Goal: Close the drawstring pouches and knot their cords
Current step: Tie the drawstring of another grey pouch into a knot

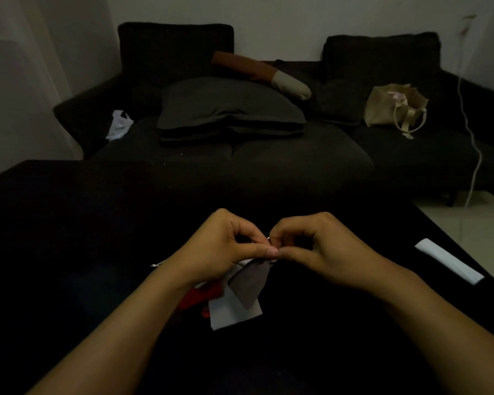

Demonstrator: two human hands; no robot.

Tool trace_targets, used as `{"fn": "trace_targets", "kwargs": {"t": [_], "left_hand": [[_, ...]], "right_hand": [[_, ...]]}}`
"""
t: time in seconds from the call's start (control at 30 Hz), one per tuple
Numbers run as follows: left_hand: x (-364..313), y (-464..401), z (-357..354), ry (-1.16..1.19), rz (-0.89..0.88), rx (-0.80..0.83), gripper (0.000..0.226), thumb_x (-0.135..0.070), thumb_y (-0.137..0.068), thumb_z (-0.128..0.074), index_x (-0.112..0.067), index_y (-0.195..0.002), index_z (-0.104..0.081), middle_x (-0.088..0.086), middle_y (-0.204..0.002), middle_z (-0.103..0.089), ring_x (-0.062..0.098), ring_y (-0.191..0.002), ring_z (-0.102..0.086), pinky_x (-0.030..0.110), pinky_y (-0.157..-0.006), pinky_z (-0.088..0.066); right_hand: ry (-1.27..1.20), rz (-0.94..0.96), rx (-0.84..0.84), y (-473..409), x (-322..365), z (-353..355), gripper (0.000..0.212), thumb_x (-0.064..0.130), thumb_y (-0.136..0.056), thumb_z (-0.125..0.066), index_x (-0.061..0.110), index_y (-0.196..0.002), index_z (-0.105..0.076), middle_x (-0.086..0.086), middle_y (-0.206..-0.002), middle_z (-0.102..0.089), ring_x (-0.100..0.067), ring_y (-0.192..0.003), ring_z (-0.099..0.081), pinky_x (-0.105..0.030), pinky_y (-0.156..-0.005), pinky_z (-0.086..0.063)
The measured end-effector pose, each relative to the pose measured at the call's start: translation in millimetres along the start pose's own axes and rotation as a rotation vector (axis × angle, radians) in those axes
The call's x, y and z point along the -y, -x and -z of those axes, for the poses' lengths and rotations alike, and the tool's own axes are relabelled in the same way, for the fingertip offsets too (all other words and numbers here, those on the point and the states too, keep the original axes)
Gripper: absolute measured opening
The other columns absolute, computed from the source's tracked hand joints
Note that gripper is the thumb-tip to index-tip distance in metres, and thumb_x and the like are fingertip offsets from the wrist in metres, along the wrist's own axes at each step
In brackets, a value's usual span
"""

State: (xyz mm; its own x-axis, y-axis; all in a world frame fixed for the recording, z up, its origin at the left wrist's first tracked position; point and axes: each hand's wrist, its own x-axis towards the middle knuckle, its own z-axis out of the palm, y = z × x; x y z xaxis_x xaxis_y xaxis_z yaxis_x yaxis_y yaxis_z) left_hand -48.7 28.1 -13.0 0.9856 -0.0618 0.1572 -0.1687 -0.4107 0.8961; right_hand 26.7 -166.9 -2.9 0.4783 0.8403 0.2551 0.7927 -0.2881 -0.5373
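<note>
Dim room, dark sofa [240, 155] along the wall, a black table [69, 252] in front. Both hands meet over it: the left hand [220, 246] and the right hand [311, 246] have fingers curled and thumb tips touching, pinching the top of a grey pouch [250, 283], which hangs from them above a white pouch [231, 312] and a red pouch [197, 297] lying on the table. Its cord is too small to make out. A white strip [448, 260] lies near the table's right edge. On the sofa, a beige tote bag [394, 106].
</note>
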Motion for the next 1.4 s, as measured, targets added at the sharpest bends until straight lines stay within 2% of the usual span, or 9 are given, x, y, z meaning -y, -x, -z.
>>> {"fn": "trace_targets", "kwargs": {"t": [0.2, 0.3, 0.47, 0.67, 0.77, 0.9, 1.03, 1.2, 1.4], "left_hand": [[-5.2, 0.1, 2.7, 0.148, 0.058, 0.031, 0.017, -0.013, -0.093, -0.062, -0.008, -0.1, -0.076, 0.006, -0.096, -0.077, 0.017, -0.095, -0.072, 0.024, -0.084, -0.055], [-9.8, -1.6, -2.2, 0.339, 0.138, -0.029, 0.019, -0.017, -0.085, -0.066, -0.008, -0.098, -0.077, 0.01, -0.095, -0.077, 0.014, -0.089, -0.072, 0.019, -0.076, -0.055], [-13.8, -1.7, -9.1, 0.542, 0.183, -0.108, 0.016, -0.018, -0.078, -0.07, -0.011, -0.088, -0.079, 0.012, -0.09, -0.077, 0.015, -0.081, -0.072, 0.019, -0.067, -0.054], [-16.3, -4.3, -15.8, 0.773, 0.271, -0.147, 0.019, -0.012, -0.069, -0.072, -0.015, -0.085, -0.081, 0.012, -0.091, -0.076, 0.018, -0.083, -0.071, 0.027, -0.082, -0.055], [-16.1, -3.9, -14.5, 0.794, 0.289, -0.122, 0.02, -0.009, -0.068, -0.072, -0.015, -0.085, -0.081, 0.012, -0.092, -0.076, 0.019, -0.085, -0.071, 0.033, -0.087, -0.053], [-17.7, -1.0, -12.9, 0.7, 0.277, -0.125, 0.025, -0.009, -0.066, -0.072, -0.013, -0.091, -0.076, 0.008, -0.086, -0.076, 0.014, -0.077, -0.073, 0.022, -0.069, -0.056], [-18.6, -0.7, -15.4, 0.696, 0.262, -0.152, 0.023, -0.009, -0.066, -0.072, -0.011, -0.088, -0.075, 0.009, -0.084, -0.076, 0.014, -0.075, -0.073, 0.02, -0.066, -0.057], [-18.7, -0.5, -16.4, 0.672, 0.268, -0.174, 0.026, -0.013, -0.064, -0.073, -0.009, -0.09, -0.074, 0.01, -0.084, -0.077, 0.014, -0.074, -0.072, 0.021, -0.069, -0.058], [-20.7, -1.0, -16.8, 0.63, 0.238, -0.198, 0.014, -0.014, -0.066, -0.074, -0.013, -0.08, -0.077, 0.011, -0.085, -0.077, 0.016, -0.075, -0.073, 0.022, -0.065, -0.057]], "right_hand": [[-0.363, -0.099, -0.058, 0.3, -3.9, 2.6, 0.007, 0.012, -0.092, -0.066, 0.008, -0.094, -0.061, -0.011, -0.069, -0.063, -0.017, -0.061, -0.057, -0.022, -0.06, -0.046], [-0.582, -0.156, -0.074, -0.5, -3.6, 0.8, 0.009, 0.009, -0.094, -0.06, 0.005, -0.093, -0.052, -0.008, -0.064, -0.056, -0.022, -0.057, -0.046, -0.02, -0.049, -0.038], [-0.717, -0.184, -0.107, -3.1, 0.5, 0.7, 0.006, 0.008, -0.095, -0.058, 0.01, -0.094, -0.053, -0.007, -0.064, -0.055, -0.02, -0.056, -0.045, -0.022, -0.048, -0.037], [-0.869, -0.202, -0.116, -3.1, 5.4, 0.5, 0.006, 0.007, -0.094, -0.058, 0.012, -0.092, -0.055, -0.008, -0.067, -0.055, -0.01, -0.054, -0.05, -0.02, -0.048, -0.042], [-0.884, -0.196, -0.132, -1.9, 6.8, 1.4, 0.005, 0.008, -0.09, -0.062, 0.008, -0.093, -0.057, -0.009, -0.067, -0.058, -0.012, -0.055, -0.053, -0.02, -0.05, -0.046], [-0.837, -0.183, -0.21, -2.6, 5.9, 0.1, 0.01, 0.002, -0.082, -0.067, 0.0, -0.091, -0.064, -0.012, -0.068, -0.063, -0.011, -0.055, -0.059, -0.021, -0.051, -0.051], [-0.789, -0.189, -0.256, -2.0, 4.8, 0.2, 0.015, 0.001, -0.08, -0.07, -0.003, -0.094, -0.071, -0.011, -0.069, -0.068, -0.012, -0.057, -0.062, -0.02, -0.053, -0.053], [-0.676, -0.159, -0.272, -2.5, 6.5, 0.1, 0.01, 0.002, -0.083, -0.07, 0.0, -0.093, -0.071, -0.008, -0.071, -0.068, -0.015, -0.059, -0.061, -0.022, -0.054, -0.053], [-0.633, -0.211, -0.299, -3.7, 12.7, -2.4, 0.009, 0.004, -0.091, -0.063, -0.002, -0.097, -0.066, -0.009, -0.071, -0.064, -0.013, -0.058, -0.058, -0.019, -0.052, -0.05]]}}
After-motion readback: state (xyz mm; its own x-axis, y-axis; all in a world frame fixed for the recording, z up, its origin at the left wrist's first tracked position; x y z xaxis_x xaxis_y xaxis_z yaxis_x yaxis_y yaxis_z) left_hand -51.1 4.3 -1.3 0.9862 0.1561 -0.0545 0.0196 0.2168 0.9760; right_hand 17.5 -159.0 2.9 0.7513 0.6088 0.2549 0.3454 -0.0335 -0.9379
